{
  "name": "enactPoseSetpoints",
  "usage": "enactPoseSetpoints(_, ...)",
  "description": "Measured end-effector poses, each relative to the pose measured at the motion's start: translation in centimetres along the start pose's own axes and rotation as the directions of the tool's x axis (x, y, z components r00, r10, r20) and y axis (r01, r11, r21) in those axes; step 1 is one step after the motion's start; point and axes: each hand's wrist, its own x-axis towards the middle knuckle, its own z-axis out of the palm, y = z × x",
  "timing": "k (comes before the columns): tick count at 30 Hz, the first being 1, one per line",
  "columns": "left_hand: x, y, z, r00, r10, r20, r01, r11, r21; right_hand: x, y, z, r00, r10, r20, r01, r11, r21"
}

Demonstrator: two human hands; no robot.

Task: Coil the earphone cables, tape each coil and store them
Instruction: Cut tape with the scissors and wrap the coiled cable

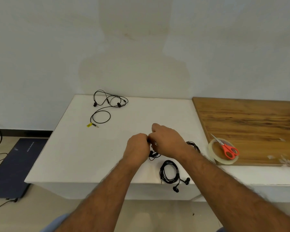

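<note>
My left hand [137,146] and my right hand [166,141] meet over the middle of the white table [77,148], both pinching a black earphone cable [153,154] whose loops hang below the fingers. A coiled black earphone [168,172] lies near the front edge, its earbuds over the rim. Another black coil [193,145] peeks out behind my right wrist. An uncoiled black earphone [107,104] with a yellow tag lies at the far left of the table. A roll of clear tape [223,156] holds orange-handled scissors [228,149] on top.
A wooden board [251,124] covers the right side, with bits of tape stuck near its front right. On the floor at left lies a dark blue laptop [15,166] with black cables beside it. A pale wall stands behind the table.
</note>
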Motion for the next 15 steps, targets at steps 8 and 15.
enactPoseSetpoints(8,-0.3,0.9,-2.5,0.997,-0.057,0.053,0.063,0.99,-0.127,-0.1,-0.4,-0.8,0.962,-0.132,-0.237,0.118,0.99,-0.074)
enactPoseSetpoints(15,-0.7,0.3,-3.2,0.958,-0.133,0.253,0.235,0.87,-0.433,-0.8,-1.1,-1.4,0.981,-0.104,-0.167,0.101,0.995,-0.025)
